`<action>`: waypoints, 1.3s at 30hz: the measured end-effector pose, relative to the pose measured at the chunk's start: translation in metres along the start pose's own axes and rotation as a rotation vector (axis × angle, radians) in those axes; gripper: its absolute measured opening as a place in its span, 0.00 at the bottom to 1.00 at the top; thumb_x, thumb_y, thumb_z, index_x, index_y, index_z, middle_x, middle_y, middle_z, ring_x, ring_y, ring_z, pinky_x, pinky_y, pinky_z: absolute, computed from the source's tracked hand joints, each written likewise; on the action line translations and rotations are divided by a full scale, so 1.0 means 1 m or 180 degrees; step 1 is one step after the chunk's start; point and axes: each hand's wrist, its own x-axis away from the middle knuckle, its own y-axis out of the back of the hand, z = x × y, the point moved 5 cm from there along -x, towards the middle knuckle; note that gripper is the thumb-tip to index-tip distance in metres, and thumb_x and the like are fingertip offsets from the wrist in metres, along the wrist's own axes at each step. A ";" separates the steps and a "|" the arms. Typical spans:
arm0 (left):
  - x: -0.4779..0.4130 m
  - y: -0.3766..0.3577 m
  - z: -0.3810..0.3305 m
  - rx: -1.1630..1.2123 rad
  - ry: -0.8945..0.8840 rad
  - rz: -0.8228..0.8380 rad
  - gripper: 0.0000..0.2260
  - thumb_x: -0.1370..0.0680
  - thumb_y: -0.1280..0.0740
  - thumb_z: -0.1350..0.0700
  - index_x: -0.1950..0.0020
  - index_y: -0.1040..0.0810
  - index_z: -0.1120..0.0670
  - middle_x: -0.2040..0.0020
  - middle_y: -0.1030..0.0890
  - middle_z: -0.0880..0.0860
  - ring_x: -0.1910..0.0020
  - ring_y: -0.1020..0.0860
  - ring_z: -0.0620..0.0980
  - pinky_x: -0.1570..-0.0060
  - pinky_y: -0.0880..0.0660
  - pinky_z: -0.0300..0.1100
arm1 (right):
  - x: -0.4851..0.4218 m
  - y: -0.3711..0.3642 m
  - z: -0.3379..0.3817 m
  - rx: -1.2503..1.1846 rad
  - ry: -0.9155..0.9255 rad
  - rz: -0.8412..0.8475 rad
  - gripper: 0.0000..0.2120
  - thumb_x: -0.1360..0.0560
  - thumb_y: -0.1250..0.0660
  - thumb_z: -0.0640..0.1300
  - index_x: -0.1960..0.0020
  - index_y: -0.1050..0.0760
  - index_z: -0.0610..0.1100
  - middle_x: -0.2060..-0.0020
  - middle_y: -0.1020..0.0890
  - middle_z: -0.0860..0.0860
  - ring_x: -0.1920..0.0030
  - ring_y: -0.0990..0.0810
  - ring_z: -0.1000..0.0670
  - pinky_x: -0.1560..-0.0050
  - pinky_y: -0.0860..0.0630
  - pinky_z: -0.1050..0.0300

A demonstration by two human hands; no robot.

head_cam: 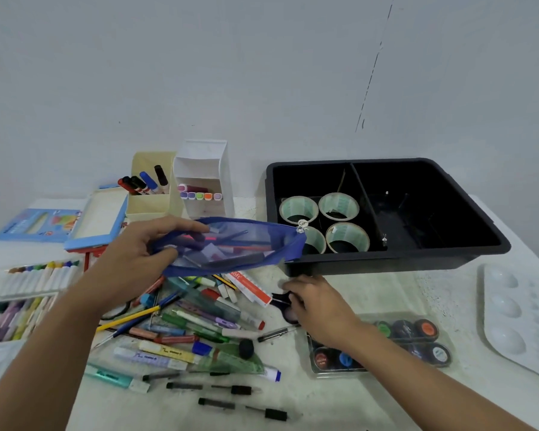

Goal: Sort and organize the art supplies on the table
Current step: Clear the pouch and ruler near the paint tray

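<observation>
Two hands are busy here: the left hand (137, 253) has its grip clamped on one end of the blue mesh pouch (237, 247), thumb on top and fingers curled beneath, holding it up over the pile of pens (184, 321). The pouch's far end reaches the black tray (386, 259). Down on the tabletop (386, 293), the right hand (318, 303) covers the scissors (280, 298) just in front of the tray, and its grip looks curled round the black handles. The smart play is to lift them by the handles with the blades together, keep the pouch level so nothing inside spills, and feed them in point first.
</observation>
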 end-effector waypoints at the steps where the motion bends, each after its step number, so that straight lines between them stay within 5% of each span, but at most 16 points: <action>1: 0.000 -0.002 -0.001 0.0007 -0.0017 0.0047 0.28 0.24 0.42 0.77 0.41 0.18 0.47 0.48 0.15 0.45 0.44 0.18 0.46 0.45 0.21 0.57 | 0.000 0.002 -0.003 -0.0148 -0.0083 -0.0026 0.15 0.19 0.39 0.42 0.35 0.21 0.48 0.41 0.19 0.49 0.43 0.23 0.46 0.43 0.27 0.55; 6: 0.001 -0.028 -0.010 0.0194 -0.0080 0.0352 0.28 0.25 0.42 0.78 0.44 0.17 0.47 0.48 0.15 0.45 0.45 0.18 0.44 0.48 0.20 0.44 | 0.016 0.038 -0.022 -0.1702 -0.0705 -0.0412 0.14 0.21 0.37 0.32 0.56 0.19 0.48 0.61 0.16 0.54 0.63 0.20 0.56 0.60 0.27 0.62; 9: 0.000 -0.054 -0.015 0.0396 -0.0081 0.0575 0.28 0.26 0.42 0.78 0.44 0.16 0.48 0.44 0.16 0.46 0.41 0.19 0.45 0.41 0.22 0.48 | 0.032 0.053 -0.041 -0.3481 -0.1151 -0.0440 0.16 0.21 0.46 0.27 0.48 0.20 0.36 0.58 0.15 0.38 0.63 0.18 0.48 0.64 0.27 0.58; 12: -0.004 -0.086 -0.018 0.0407 -0.0138 0.0752 0.27 0.25 0.43 0.77 0.42 0.18 0.50 0.42 0.17 0.48 0.41 0.19 0.45 0.42 0.22 0.55 | 0.046 0.063 -0.064 -0.4285 -0.1480 -0.0424 0.17 0.21 0.49 0.31 0.40 0.24 0.32 0.53 0.16 0.33 0.61 0.18 0.37 0.67 0.24 0.53; 15: -0.006 -0.119 -0.026 0.0357 -0.0271 0.0717 0.23 0.26 0.38 0.74 0.43 0.18 0.50 0.45 0.18 0.47 0.43 0.19 0.43 0.46 0.20 0.50 | 0.058 0.071 -0.086 -0.4636 -0.1783 -0.0397 0.17 0.17 0.43 0.48 0.42 0.24 0.36 0.51 0.17 0.35 0.62 0.16 0.39 0.64 0.21 0.49; 18: -0.007 -0.153 -0.025 -0.0010 -0.0537 0.0714 0.17 0.27 0.32 0.64 0.42 0.17 0.47 0.45 0.20 0.40 0.44 0.21 0.41 0.47 0.24 0.38 | 0.068 0.082 -0.105 -0.3981 -0.1737 -0.0403 0.23 0.21 0.39 0.61 0.47 0.19 0.41 0.53 0.15 0.41 0.55 0.16 0.42 0.51 0.21 0.45; 22: -0.014 -0.193 -0.024 -0.0215 -0.0681 0.0659 0.21 0.26 0.31 0.65 0.37 0.20 0.46 0.41 0.21 0.37 0.41 0.24 0.35 0.43 0.29 0.29 | 0.076 0.091 -0.126 -0.2987 -0.1434 -0.0577 0.12 0.24 0.30 0.55 0.51 0.15 0.48 0.55 0.14 0.50 0.51 0.17 0.47 0.50 0.22 0.55; 27: -0.025 -0.226 -0.024 0.0003 -0.0443 0.0656 0.23 0.24 0.35 0.67 0.34 0.22 0.46 0.38 0.21 0.39 0.41 0.23 0.37 0.44 0.27 0.31 | 0.079 0.091 -0.151 -0.1515 -0.1398 -0.0610 0.12 0.20 0.35 0.56 0.54 0.18 0.51 0.60 0.17 0.55 0.56 0.20 0.52 0.59 0.30 0.66; 31: -0.033 -0.233 -0.022 0.0000 -0.0362 0.0592 0.22 0.22 0.34 0.64 0.32 0.24 0.43 0.36 0.22 0.38 0.37 0.25 0.36 0.40 0.27 0.35 | 0.079 0.095 -0.138 -0.0780 -0.0840 -0.0751 0.18 0.21 0.40 0.63 0.53 0.20 0.52 0.58 0.21 0.55 0.55 0.24 0.54 0.55 0.29 0.62; 36: -0.031 -0.229 -0.022 -0.0061 -0.0453 0.0684 0.15 0.18 0.34 0.52 0.33 0.24 0.40 0.41 0.22 0.40 0.40 0.25 0.40 0.43 0.29 0.33 | 0.082 0.101 -0.105 0.0153 0.0065 -0.1367 0.08 0.24 0.29 0.48 0.48 0.19 0.46 0.54 0.20 0.55 0.52 0.24 0.51 0.51 0.24 0.54; 39: -0.027 -0.212 -0.014 0.0059 -0.0425 0.0710 0.13 0.17 0.36 0.52 0.34 0.22 0.40 0.39 0.22 0.39 0.37 0.25 0.41 0.40 0.26 0.41 | 0.078 0.100 -0.086 0.0346 0.0418 -0.1465 0.06 0.25 0.28 0.42 0.49 0.19 0.46 0.55 0.20 0.54 0.53 0.23 0.50 0.52 0.23 0.52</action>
